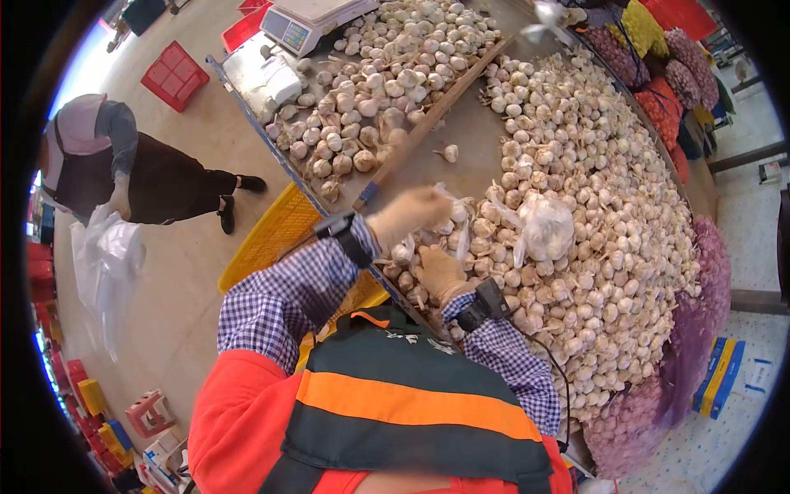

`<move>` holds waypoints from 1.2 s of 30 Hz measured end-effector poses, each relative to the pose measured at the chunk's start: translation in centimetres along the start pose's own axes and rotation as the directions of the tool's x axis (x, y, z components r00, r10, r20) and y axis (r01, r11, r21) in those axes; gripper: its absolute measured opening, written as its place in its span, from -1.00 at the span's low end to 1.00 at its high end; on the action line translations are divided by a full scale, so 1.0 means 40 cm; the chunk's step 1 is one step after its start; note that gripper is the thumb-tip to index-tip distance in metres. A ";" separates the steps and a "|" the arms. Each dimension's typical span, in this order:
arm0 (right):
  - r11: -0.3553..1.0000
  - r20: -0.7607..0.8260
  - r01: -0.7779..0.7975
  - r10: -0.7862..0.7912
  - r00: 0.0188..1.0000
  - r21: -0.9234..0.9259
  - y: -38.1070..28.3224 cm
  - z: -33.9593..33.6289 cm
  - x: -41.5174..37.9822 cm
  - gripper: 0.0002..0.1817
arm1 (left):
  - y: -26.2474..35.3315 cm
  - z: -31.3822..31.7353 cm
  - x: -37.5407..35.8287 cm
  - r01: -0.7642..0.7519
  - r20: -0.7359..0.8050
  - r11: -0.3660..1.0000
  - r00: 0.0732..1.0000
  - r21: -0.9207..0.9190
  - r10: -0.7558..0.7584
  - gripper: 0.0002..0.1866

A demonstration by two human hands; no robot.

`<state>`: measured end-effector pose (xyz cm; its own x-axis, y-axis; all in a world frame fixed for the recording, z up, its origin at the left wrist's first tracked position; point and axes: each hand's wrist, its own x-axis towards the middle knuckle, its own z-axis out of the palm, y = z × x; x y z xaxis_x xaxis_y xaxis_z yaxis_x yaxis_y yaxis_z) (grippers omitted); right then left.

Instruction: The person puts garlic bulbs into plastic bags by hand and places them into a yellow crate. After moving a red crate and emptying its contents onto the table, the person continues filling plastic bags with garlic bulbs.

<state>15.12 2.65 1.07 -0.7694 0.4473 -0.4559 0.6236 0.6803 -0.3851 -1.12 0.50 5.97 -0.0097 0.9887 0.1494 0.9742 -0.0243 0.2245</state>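
Note:
A big heap of white garlic bulbs (592,206) covers a metal table. My left hand (409,214), gloved, is raised over the heap's near edge and grips the mouth of a thin clear plastic bag (543,228) that has several bulbs in it and lies on the pile. My right hand (440,272), also gloved, is just below it, with fingers curled down around garlic bulbs at the edge of the heap. Both wrists wear black bands below checked sleeves.
A wooden slat (436,111) separates a second garlic pile (370,74). A weighing scale (304,20) stands at the far end. A yellow crate (271,235) sits under the table edge. Another person (107,160) holds white bags on the left. Purple mesh sacks (699,329) lie on the right.

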 end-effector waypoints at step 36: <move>0.985 -0.174 0.143 -0.158 0.972 -0.095 0.118 -0.026 0.145 -0.21 | 0.006 0.192 -0.125 0.303 0.211 0.732 0.953 -0.610 -0.218 -0.59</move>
<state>13.46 9.07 -2.55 -0.8703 0.4284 -0.2429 0.4913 0.7891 -0.3687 0.88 -3.33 -2.13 -0.1743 0.9785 -0.1098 0.5731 0.1915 0.7968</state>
